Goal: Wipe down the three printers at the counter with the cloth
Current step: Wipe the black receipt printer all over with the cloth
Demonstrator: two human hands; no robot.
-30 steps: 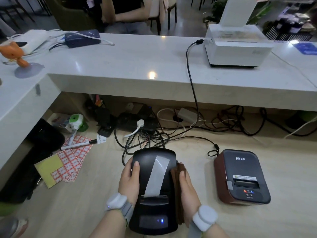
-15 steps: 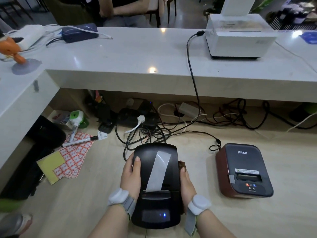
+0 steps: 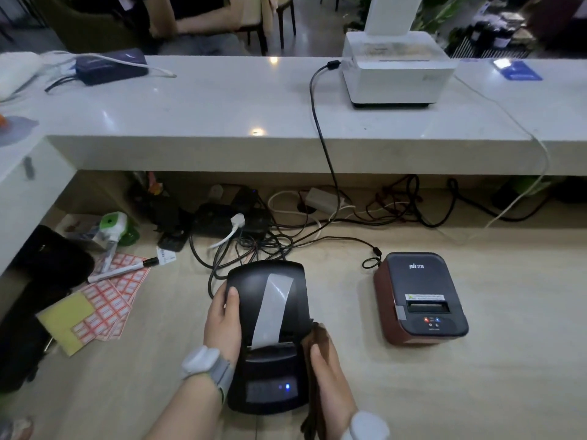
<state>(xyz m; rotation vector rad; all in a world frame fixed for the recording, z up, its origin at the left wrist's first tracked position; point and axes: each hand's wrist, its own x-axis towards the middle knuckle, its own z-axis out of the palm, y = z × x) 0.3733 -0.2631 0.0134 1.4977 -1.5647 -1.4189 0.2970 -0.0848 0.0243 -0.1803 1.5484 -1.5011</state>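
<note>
My hands are apart, one on each side of the black printer (image 3: pixel 270 363). My left hand (image 3: pixel 222 322) clasps its left flank, with the thumb laid over the top edge. My right hand (image 3: pixel 327 376) lies flat against the right flank and presses the brown cloth (image 3: pixel 310 344) between palm and casing. The fingers look straight rather than bunched. The cloth's tail hangs past my wrist.

I judge this to be the side-wipe of the first printer. To do it well I keep the left hand braced so the casing does not skid away from the push. I run the cloth along the full flank from front to back with even pressure, then fold it over the top corner.

The paper strip (image 3: pixel 273 309) curls out of the slot between my hands. I should keep the cloth clear of it, or it may tear or be dragged back in. The lit panel sits near my wrists, so a light touch there avoids pressing anything. Beyond my fingertips lies a tangle of cables (image 3: pixel 254 246), and I should not shove the printer back into it.

The red-brown printer (image 3: pixel 419 296) sits well off to the right of my right hand. The white printer (image 3: pixel 397 71) stands far ahead on the raised counter (image 3: pixel 222 106). Neither looks wiped yet, though I cannot tell for sure.
</note>
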